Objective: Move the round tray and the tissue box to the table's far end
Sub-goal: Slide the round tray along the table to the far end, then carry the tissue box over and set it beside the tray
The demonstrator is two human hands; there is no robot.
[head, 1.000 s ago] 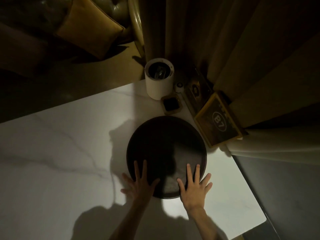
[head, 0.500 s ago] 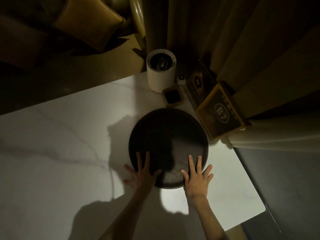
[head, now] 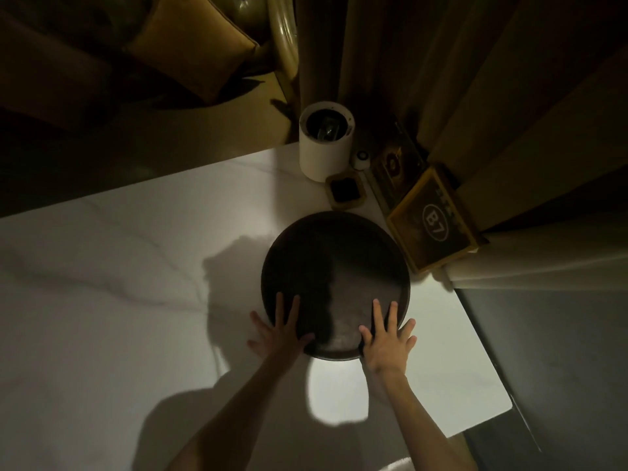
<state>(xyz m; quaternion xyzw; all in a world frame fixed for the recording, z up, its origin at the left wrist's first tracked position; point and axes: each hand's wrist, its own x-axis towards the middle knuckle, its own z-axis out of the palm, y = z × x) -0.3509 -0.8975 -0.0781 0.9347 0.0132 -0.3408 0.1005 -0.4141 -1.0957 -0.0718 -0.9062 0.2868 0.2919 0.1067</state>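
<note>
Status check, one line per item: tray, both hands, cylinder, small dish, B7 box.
round tray: empty, flat on the table, near the far end.
left hand: open, fingers spread flat over the tray's near rim.
right hand: open, flat on the near rim.
white cylinder: upright, open top, dark inside.
small wooden dish: upright, dark inside.
B7 box: tilted, beside the tray.

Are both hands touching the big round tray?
Touching. The head view shows the left hand and right hand lying flat with fingers spread over the round tray's near rim.
</note>
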